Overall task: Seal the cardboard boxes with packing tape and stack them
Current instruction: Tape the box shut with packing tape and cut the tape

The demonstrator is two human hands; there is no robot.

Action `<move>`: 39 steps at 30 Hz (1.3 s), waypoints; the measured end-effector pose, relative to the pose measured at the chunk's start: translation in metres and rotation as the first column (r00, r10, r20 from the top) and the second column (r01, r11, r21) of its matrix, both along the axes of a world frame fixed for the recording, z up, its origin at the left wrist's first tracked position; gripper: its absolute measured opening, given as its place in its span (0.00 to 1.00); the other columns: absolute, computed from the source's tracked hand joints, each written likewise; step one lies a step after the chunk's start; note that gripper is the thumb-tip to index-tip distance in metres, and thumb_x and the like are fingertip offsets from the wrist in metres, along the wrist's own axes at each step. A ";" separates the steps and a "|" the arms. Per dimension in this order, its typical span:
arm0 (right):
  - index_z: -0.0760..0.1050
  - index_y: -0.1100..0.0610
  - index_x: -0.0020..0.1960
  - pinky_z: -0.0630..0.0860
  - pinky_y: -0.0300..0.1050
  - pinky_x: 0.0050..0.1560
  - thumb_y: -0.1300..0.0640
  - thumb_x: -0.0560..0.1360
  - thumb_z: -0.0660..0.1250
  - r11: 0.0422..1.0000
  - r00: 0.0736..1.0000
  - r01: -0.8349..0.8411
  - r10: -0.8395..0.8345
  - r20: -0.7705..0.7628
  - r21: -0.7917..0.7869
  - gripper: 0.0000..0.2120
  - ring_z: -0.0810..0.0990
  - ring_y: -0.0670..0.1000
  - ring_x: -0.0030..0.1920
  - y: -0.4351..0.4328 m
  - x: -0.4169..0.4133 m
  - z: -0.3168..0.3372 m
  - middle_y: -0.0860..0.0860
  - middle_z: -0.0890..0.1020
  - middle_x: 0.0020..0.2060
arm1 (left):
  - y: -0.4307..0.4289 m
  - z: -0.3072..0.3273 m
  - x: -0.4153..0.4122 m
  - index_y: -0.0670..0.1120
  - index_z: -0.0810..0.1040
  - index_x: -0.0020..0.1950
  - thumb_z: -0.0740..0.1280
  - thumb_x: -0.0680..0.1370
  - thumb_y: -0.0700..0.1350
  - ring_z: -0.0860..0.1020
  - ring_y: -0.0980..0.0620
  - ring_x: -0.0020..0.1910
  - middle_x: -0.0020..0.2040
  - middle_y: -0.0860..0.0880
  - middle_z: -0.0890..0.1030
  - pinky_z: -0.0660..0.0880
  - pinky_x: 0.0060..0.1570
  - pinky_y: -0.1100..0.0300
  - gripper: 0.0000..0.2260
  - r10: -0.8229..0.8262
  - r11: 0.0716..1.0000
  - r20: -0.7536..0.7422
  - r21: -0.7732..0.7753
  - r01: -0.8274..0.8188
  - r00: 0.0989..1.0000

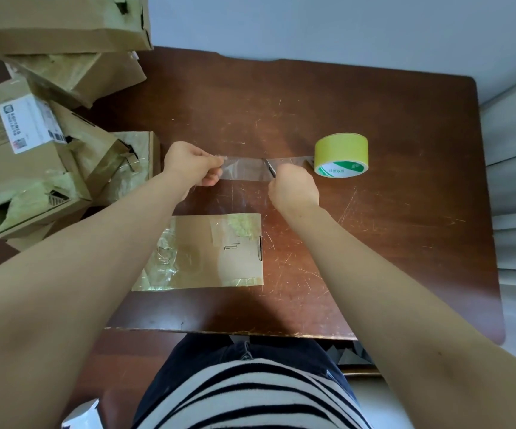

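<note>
Tape strip (244, 169) runs left from the yellow roll (341, 154). The left hand (188, 164) pinches its loose end. The right hand (293, 188) grips a thin dark tool (271, 168) against it.

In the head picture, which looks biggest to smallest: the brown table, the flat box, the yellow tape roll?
Brown table, largest.
Flat box, middle.
Yellow tape roll, smallest.
The box is nearer the camera, yet clearly outsizes the roll.

Left hand (188, 164) pinches clear tape strip (244, 169); right hand (293, 188) grips thin blade (271, 168) against it; yellow roll (341, 150) on table (374, 243).
</note>
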State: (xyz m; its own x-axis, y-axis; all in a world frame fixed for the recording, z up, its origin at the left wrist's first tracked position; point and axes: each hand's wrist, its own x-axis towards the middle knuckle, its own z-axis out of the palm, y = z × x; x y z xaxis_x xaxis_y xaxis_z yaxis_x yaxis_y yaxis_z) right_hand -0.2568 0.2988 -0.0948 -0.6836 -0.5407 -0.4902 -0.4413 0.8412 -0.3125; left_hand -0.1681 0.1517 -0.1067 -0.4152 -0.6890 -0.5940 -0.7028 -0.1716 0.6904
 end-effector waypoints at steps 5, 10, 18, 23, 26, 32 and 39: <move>0.74 0.64 0.59 0.74 0.50 0.50 0.69 0.76 0.59 0.996 0.997 -0.065 0.068 -0.043 0.068 0.13 0.77 0.61 0.57 0.000 0.007 0.006 0.60 0.78 0.56 | -0.001 0.001 -0.006 0.42 0.80 0.43 0.73 0.74 0.42 0.79 0.53 0.32 0.38 0.44 0.82 0.80 0.37 0.63 0.04 0.016 1.000 0.013 -0.020 -0.015 1.000; 0.75 0.63 0.56 0.72 0.47 0.43 0.70 0.76 0.58 0.986 0.993 -0.103 0.110 -0.043 0.133 0.12 0.78 0.61 0.53 0.019 0.021 0.002 0.59 0.79 0.52 | -0.002 0.003 -0.013 0.41 0.80 0.45 0.72 0.74 0.41 0.79 0.53 0.32 0.39 0.44 0.82 0.80 0.38 0.63 0.04 0.019 1.000 0.015 -0.025 -0.019 1.000; 0.71 0.59 0.62 0.66 0.42 0.32 0.56 0.83 0.53 1.000 0.987 -0.013 0.016 -0.161 0.022 0.14 0.72 0.54 0.37 0.069 0.043 -0.024 0.55 0.79 0.49 | -0.022 0.018 0.000 0.42 0.81 0.49 0.70 0.76 0.43 0.78 0.55 0.34 0.40 0.47 0.81 0.77 0.35 0.64 0.05 -0.035 0.989 0.046 -0.145 0.042 0.998; 0.42 0.58 0.78 0.71 0.46 0.59 0.67 0.77 0.62 0.976 0.985 -0.084 0.111 -0.129 0.199 0.38 0.68 0.55 0.63 0.101 0.047 -0.040 0.57 0.62 0.68 | -0.016 0.040 0.008 0.43 0.81 0.43 0.71 0.75 0.43 0.78 0.52 0.35 0.39 0.45 0.81 0.79 0.41 0.59 0.04 -0.152 0.979 -0.046 -0.146 0.144 0.987; 0.52 0.54 0.78 0.61 0.53 0.67 0.53 0.82 0.55 0.999 0.958 -0.036 0.036 -0.284 0.005 0.26 0.62 0.58 0.69 0.097 0.045 -0.030 0.56 0.66 0.70 | -0.011 0.053 0.020 0.43 0.81 0.42 0.71 0.75 0.42 0.77 0.51 0.34 0.37 0.44 0.81 0.76 0.37 0.59 0.04 -0.184 0.978 -0.086 -0.115 0.173 0.979; 0.77 0.56 0.56 0.80 0.45 0.49 0.40 0.74 0.66 0.626 0.646 0.677 -0.251 0.721 -0.388 0.21 0.82 0.49 0.45 0.033 0.041 0.038 0.52 0.83 0.47 | 0.002 0.072 0.049 0.42 0.81 0.39 0.71 0.75 0.40 0.76 0.52 0.31 0.34 0.45 0.81 0.74 0.33 0.60 0.05 -0.229 0.970 -0.155 -0.120 0.212 0.961; 0.78 0.60 0.40 0.74 0.36 0.28 0.61 0.73 0.73 0.724 0.688 0.544 -0.097 0.719 -0.423 0.05 0.79 0.46 0.27 0.013 0.055 0.044 0.51 0.82 0.29 | 0.010 0.077 0.105 0.40 0.81 0.41 0.70 0.75 0.39 0.76 0.54 0.28 0.33 0.45 0.81 0.74 0.28 0.66 0.04 -0.090 0.996 -0.194 -0.018 0.088 0.977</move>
State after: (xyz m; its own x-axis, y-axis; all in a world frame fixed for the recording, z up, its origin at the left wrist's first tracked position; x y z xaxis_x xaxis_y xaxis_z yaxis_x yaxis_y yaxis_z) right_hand -0.2018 0.3118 -0.0511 -0.5293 -0.6602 -0.5328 0.3041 0.4387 -0.8456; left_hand -0.0632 0.1619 -0.0294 -0.5822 -0.6490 -0.4897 -0.5668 -0.1078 0.8167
